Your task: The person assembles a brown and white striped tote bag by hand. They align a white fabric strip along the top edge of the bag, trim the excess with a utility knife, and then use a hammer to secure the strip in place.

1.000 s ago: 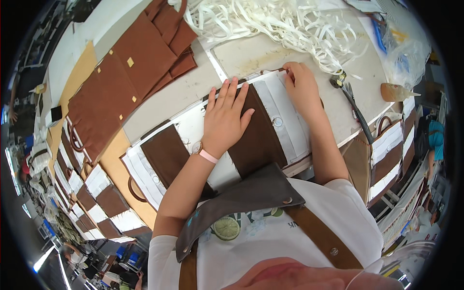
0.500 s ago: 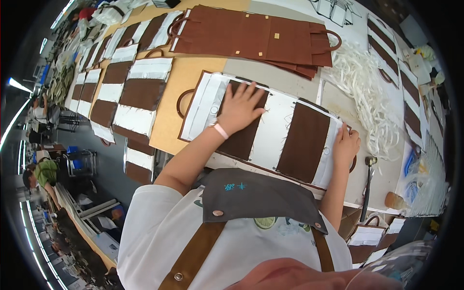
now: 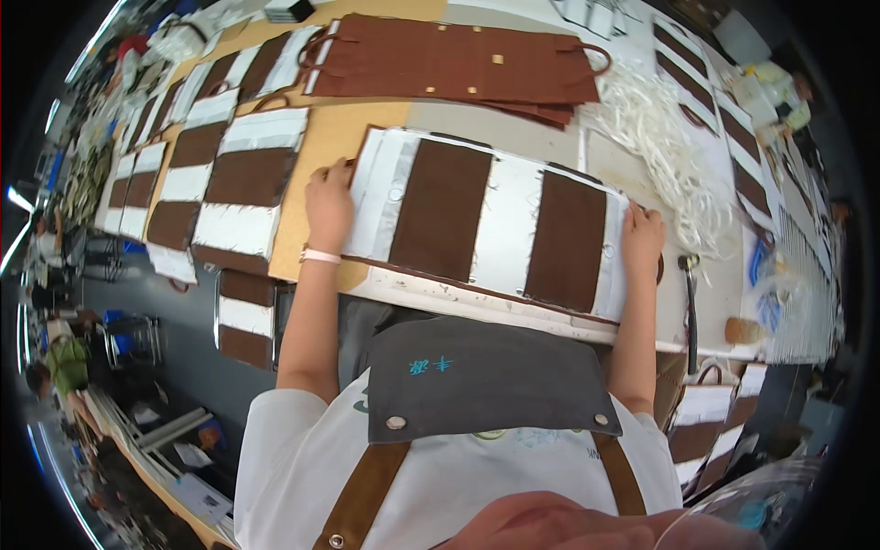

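Note:
A flat, unfolded bag panel (image 3: 506, 225) lies in front of me on the table. It has brown and white bands, frayed edges at the middle white band and a brown handle at its right end. My left hand (image 3: 328, 213) is closed on its left end, by the upper corner, with the handle there mostly hidden. At the right end my right hand (image 3: 643, 240) has its fingers curled over the edge, near the upper corner. Just beyond lies a stack of reddish-brown bag pieces (image 3: 394, 64) with handles and small gold-coloured fittings.
More striped bag panels (image 3: 246, 174) lie in rows to the left, and others (image 3: 742, 156) at the far right. A heap of white strips (image 3: 646, 137) spreads right of the stack. A hammer (image 3: 690, 298) and a small amber container (image 3: 744, 331) rest near the right edge.
My left hand has lifted off the dark band and moved left to grip the panel's left end. The right hand stays at the right edge, and the panel sits slightly farther left in view.

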Available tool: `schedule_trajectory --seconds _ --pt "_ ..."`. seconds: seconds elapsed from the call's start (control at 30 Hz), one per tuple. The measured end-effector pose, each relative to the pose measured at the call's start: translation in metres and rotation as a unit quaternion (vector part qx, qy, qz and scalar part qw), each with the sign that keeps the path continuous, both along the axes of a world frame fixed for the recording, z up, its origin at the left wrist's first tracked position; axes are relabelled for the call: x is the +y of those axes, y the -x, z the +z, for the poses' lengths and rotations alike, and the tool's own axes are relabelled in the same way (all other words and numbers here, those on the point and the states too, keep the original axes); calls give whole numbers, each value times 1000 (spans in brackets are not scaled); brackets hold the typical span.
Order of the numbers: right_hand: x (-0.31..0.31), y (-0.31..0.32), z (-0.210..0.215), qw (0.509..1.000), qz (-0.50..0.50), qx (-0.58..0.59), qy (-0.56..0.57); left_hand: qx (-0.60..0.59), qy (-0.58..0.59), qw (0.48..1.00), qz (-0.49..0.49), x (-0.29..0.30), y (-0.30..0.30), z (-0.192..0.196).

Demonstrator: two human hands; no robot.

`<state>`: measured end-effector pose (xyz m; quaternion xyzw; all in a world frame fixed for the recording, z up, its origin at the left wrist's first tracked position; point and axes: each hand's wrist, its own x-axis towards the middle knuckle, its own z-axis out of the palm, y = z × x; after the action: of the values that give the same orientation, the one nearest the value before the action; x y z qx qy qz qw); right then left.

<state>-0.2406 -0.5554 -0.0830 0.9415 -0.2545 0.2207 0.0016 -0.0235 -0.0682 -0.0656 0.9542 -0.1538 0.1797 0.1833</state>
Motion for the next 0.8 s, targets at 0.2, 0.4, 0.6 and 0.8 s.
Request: schedule_trajectory --seconds 0.2,0.4,0.6,0.8 --pt "46 39 11 998 24 -34 -49 87 52 995 -17 54 40 14" --pt "100 70 16 999 26 -29 -31 113 1 993 28 109 76 6" --pt "107 66 20 998 11 -15 -63 105 35 994 1 125 61 3" --pt "108 65 21 998 4 -9 -57 24 -171 985 26 106 49 29"
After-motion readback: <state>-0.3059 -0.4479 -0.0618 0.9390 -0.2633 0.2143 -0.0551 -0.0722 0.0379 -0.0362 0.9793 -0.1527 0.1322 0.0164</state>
